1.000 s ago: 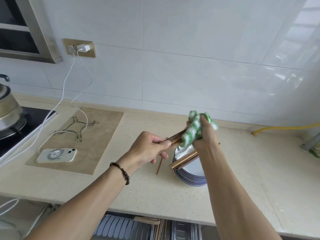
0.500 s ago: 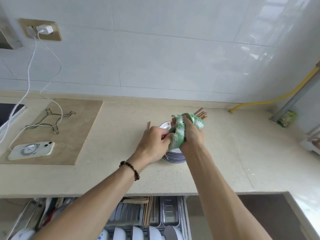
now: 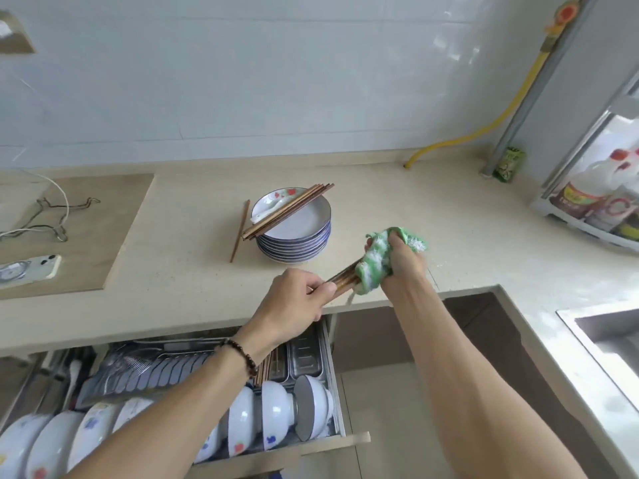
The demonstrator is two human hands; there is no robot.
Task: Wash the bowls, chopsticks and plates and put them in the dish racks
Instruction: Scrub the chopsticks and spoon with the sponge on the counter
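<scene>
Left hand (image 3: pixel 294 302) pinches slim wooden chopsticks (image 3: pixel 342 280); right hand (image 3: pixel 401 264) clenches fluffy green-white cloth (image 3: pixel 377 261) around them.

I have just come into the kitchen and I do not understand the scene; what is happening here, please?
A person is wiping a bundle of chopsticks: the left hand grips one end and the right hand holds a green cloth wrapped round the other end. On the counter a stack of plates carries more chopsticks and a spoon, and one chopstick lies beside it. Below, an open drawer rack already holds bowls.
</scene>
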